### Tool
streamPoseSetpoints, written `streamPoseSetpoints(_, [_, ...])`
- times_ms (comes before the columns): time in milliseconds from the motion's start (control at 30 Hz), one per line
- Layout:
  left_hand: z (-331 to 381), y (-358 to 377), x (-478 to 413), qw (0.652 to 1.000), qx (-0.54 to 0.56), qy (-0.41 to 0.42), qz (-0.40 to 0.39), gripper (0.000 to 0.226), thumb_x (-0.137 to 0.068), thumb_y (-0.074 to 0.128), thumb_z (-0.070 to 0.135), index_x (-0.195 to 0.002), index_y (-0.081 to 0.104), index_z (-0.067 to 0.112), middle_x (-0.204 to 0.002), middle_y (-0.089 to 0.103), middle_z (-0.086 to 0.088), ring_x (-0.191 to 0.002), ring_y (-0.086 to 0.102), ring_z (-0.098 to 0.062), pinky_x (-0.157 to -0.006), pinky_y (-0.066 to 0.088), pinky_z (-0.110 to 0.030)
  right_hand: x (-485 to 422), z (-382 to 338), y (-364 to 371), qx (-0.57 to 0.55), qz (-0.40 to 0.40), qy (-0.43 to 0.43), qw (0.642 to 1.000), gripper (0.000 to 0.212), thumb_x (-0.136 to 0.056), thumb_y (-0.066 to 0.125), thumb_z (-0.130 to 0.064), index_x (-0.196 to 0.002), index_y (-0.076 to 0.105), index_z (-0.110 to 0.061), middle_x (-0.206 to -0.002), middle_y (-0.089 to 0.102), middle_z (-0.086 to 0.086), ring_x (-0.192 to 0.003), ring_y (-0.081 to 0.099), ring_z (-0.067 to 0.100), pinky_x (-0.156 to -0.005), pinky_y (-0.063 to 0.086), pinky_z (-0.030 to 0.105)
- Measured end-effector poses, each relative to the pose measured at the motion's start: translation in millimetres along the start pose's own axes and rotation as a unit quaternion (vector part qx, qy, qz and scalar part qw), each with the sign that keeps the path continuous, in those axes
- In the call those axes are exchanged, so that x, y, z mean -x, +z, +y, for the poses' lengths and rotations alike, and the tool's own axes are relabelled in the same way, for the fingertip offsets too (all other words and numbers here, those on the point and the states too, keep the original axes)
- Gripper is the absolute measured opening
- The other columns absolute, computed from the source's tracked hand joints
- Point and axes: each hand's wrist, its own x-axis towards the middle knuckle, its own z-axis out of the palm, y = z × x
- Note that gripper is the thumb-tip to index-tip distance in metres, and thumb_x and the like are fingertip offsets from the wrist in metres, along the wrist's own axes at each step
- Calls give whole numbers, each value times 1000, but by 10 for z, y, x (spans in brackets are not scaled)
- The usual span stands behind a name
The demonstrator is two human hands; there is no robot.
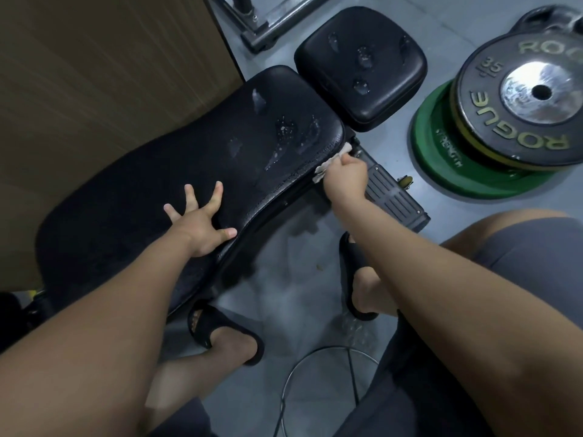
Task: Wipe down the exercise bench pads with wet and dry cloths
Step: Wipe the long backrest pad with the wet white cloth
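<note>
The long pad (pixel 157 184) lies across the middle of the view. The right hand (pixel 345 178) is at its near side edge, close to the far corner, curled round a bunched white cloth (pixel 328 162) that it presses against the seam. The left hand (pixel 202 228) lies flat on top of the long pad, fingers spread, holding nothing and bracing it.

The step in hand looks like wiping the side edge. To do it well, I would run the cloth along the whole seam in one direction with steady pressure, the flat hand steadying the pad. The cloth should then come up onto the top, where droplets (pixel 284 134) sit in patches near the far end. The seat pad (pixel 362 67), just beyond the long pad's far end, is also beaded with water and needs the same pass. Opening the cloth out would cover more surface than the bunched wad.

The right fingers are hidden behind the back of the hand, so how much cloth they hold is unclear. Whether this cloth is the wet or the dry one cannot be told, and no second cloth is in view. The long pad's left end fades into shadow. The frame (pixel 391 190) below its far corner is partly covered by the right arm. The plates (pixel 520 89), right of the long pad, are cut off by the picture's edge.
</note>
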Motion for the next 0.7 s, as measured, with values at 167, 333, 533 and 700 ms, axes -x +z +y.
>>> streamPoseSetpoints(167, [-8,17,6,1000,-10,-2,4,97,-97,64,46,-150,-15,62,-162,-38,5,-146,-29,-50,-120,9,-65,-197,-71,52,-11,23,14,1000,44,-97,49,-18,-133,65,-36,-92,73,-11,-76,65,11,-67,51,26])
streamPoseSetpoints(333, [-9,1,0,1000,-2,-3,0,98,-97,65,46,-150,-16,62,-161,-39,5,-146,-30,-50,-121,8,-65,416,137,291,-13,0,48,999,27,-91,59,-22,-65,58,-16,-65,59,-3,-71,52,17,-73,45,29])
streamPoseSetpoints(533, [-26,9,2,1000,7,0,5,99,-96,66,45,-150,-15,63,-161,-39,6,-146,-30,-49,-121,8,-64,221,-86,120,21,69,60,996,34,-95,54,-15,-62,60,-19,-57,51,-6,-56,45,17,-52,37,19])
streamPoseSetpoints(700, [-46,24,-23,1000,12,3,3,99,-96,66,45,-148,-16,65,-160,-40,7,-145,-32,-48,-121,6,-64,368,-14,230,24,55,7,998,31,-99,51,-19,-117,73,-29,-79,67,-7,-79,65,22,-76,53,26])
